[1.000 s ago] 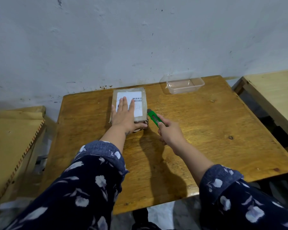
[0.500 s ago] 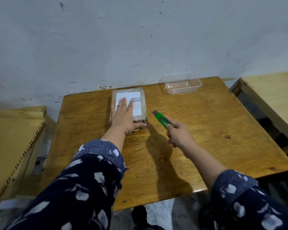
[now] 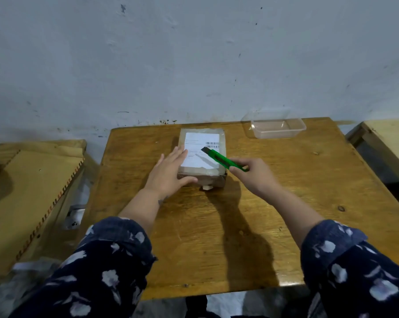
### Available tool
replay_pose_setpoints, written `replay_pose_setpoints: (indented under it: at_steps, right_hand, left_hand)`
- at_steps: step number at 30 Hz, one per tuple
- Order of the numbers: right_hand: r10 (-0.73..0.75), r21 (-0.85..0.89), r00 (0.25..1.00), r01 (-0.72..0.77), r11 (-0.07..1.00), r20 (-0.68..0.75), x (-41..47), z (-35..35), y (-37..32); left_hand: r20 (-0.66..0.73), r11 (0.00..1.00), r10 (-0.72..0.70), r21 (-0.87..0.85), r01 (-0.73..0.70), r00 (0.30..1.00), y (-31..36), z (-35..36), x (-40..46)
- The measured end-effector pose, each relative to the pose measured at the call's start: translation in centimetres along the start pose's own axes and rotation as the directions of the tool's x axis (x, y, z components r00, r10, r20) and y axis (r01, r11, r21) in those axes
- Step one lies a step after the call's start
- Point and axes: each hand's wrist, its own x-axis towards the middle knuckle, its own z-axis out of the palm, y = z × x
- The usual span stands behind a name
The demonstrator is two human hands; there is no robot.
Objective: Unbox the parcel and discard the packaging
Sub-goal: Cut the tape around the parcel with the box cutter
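Brown cardboard, taped over and topped with a white shipping label, that's the parcel (image 3: 202, 154), sitting at upper centre of the frame on a wooden table (image 3: 274, 203), close to the table's far edge by the pale wall (image 3: 193, 53). The left hand (image 3: 169, 174) lies flat against the parcel's left side, fingers stretched out and together, thumb running along the near top edge, gripping nothing. The right hand (image 3: 254, 176) comes in from the right, fingers curled tight around a green box cutter (image 3: 223, 159), whose dark tip angles up-left over the label, right by the barcode; whether the tip touches the surface, can't tell. At the table's upper right corner sits a clear plastic container (image 3: 276, 127), well apart from the parcel. Plenty of bare wood in the middle and lower right of the frame, all the way to the near edge. Another wooden surface (image 3: 391, 138) shows at the right edge, and a tan board (image 3: 26, 191) lies at the left.
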Motion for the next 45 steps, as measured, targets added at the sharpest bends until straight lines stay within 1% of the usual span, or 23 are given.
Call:
replay_pose_setpoints:
  at_steps: [2, 5, 7, 10, 14, 24, 31, 34, 38, 43, 45]
  right_hand:
    - [-0.109, -0.217, 0.994, 0.106, 0.970, -0.003, 0.4, 0.1, -0.5]
    - [-0.296, -0.487, 0.955, 0.252, 0.836, -0.013, 0.6, 0.5, -0.9]
    - [-0.392, -0.572, 0.920, 0.326, 0.753, 0.008, 0.6, 1.1, -0.7]
    - [-0.420, -0.646, 0.904, 0.364, 0.671, 0.074, 0.6, 1.7, -0.5]
    - [-0.410, -0.698, 0.905, 0.368, 0.615, 0.116, 0.5, 1.6, -0.5]
    - [-0.441, -0.730, 0.884, 0.404, 0.551, 0.156, 0.7, 2.1, -1.5]
    - [-0.446, -0.782, 0.870, 0.424, 0.457, 0.212, 1.0, 2.7, -2.9]
    - [-0.430, -0.796, 0.871, 0.429, 0.427, 0.238, 0.9, 2.4, -3.6]
    - [-0.420, -0.828, 0.865, 0.434, 0.354, 0.274, 0.9, 2.5, -5.1]
    - [-0.398, -0.823, 0.879, 0.419, 0.384, 0.263, 0.7, 1.4, -4.8]
    - [-0.400, -0.831, 0.880, 0.411, 0.375, 0.255, 0.6, 1.0, -4.6]
  left_hand:
    - [-0.035, 0.998, -0.001, -0.058, -0.001, 0.999, 0.1, 0.5, -0.3]
    - [-0.059, 0.997, -0.012, -0.081, 0.007, 0.998, 0.1, 1.0, -0.4]
    - [-0.081, 0.995, -0.015, -0.099, 0.007, 0.997, -0.1, 1.4, -0.3]
    - [-0.104, 0.992, -0.032, -0.127, 0.019, 0.994, 0.2, 2.0, -0.1]
    - [-0.119, 0.986, -0.058, -0.162, 0.038, 0.991, 0.5, 2.3, 0.1]
    - [-0.081, 0.982, -0.081, -0.179, 0.066, 0.993, 0.8, 1.7, 0.0]
    - [-0.059, 0.962, -0.119, -0.254, 0.100, 0.991, 1.1, 0.3, -0.2]
    - [-0.058, 0.961, -0.129, -0.254, 0.110, 0.990, 1.3, 0.1, -0.2]
    - [-0.054, 0.960, -0.130, -0.257, 0.112, 0.990, 1.2, 0.3, -0.1]
    - [-0.030, 0.981, -0.107, -0.169, 0.101, 0.994, 1.7, 0.1, -0.4]
    - [-0.025, 0.993, -0.093, -0.075, 0.090, 0.995, 1.7, 0.4, -0.5]
